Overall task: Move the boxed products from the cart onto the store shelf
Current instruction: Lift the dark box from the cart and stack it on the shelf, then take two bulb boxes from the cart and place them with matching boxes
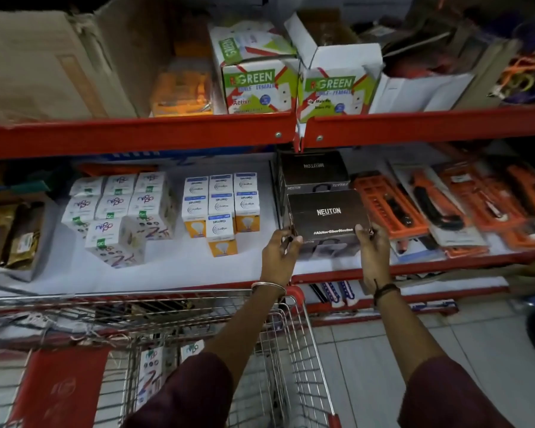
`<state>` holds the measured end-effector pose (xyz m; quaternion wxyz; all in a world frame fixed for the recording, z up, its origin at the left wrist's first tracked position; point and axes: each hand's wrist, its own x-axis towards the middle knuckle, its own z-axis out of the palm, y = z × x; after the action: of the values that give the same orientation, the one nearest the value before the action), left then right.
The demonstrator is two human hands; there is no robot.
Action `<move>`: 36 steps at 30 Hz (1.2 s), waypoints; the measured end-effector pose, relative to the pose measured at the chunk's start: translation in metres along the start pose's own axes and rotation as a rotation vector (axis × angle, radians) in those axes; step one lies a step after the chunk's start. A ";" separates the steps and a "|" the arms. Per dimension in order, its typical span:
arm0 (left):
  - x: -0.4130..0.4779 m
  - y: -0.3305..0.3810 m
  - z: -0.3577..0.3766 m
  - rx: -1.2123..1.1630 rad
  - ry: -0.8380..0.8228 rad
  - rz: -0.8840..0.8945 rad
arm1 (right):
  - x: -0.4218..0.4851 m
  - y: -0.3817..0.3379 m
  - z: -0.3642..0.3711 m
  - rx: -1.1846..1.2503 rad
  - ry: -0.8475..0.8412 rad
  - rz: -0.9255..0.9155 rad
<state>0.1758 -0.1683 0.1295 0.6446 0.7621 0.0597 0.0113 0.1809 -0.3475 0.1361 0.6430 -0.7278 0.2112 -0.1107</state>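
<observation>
Both hands hold a black Neuton box (328, 216) at the front of the middle shelf (179, 267), the left hand (280, 251) on its left lower corner and the right hand (372, 242) on its right lower corner, with the fingers (359, 228) of each closed against the box's sides. The box sits just in front of a second black Neuton box (314, 171) that stands deeper on the same shelf. To the left, on the white shelf liner, stand a cluster of white-and-orange bulb boxes (221, 208) and, further left, a group of white patterned boxes (118, 211). To the right lie orange tool packs (389, 205). On the upper shelf above stand two green-and-white cartons (254, 84). Below the forearms, the wire cart (288, 341) stands against the shelf, with a few white patterned boxes (150, 369) visible inside it.
</observation>
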 end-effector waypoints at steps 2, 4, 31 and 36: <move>0.005 -0.004 0.002 0.015 -0.003 0.002 | 0.002 0.004 0.000 -0.053 -0.008 -0.014; 0.009 -0.007 0.002 0.024 -0.004 -0.008 | 0.005 0.004 0.002 -0.094 -0.023 -0.033; -0.201 -0.244 -0.237 0.554 -0.182 -0.735 | -0.282 0.181 0.157 -0.782 -0.890 0.410; -0.224 -0.283 -0.239 0.631 -0.228 -0.876 | -0.312 0.227 0.177 -0.987 -0.943 0.440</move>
<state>-0.0912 0.0883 -0.0955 0.3315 0.8187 0.3015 -0.3590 -0.0566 -0.0683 -0.0786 0.2689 -0.8445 0.0782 0.4565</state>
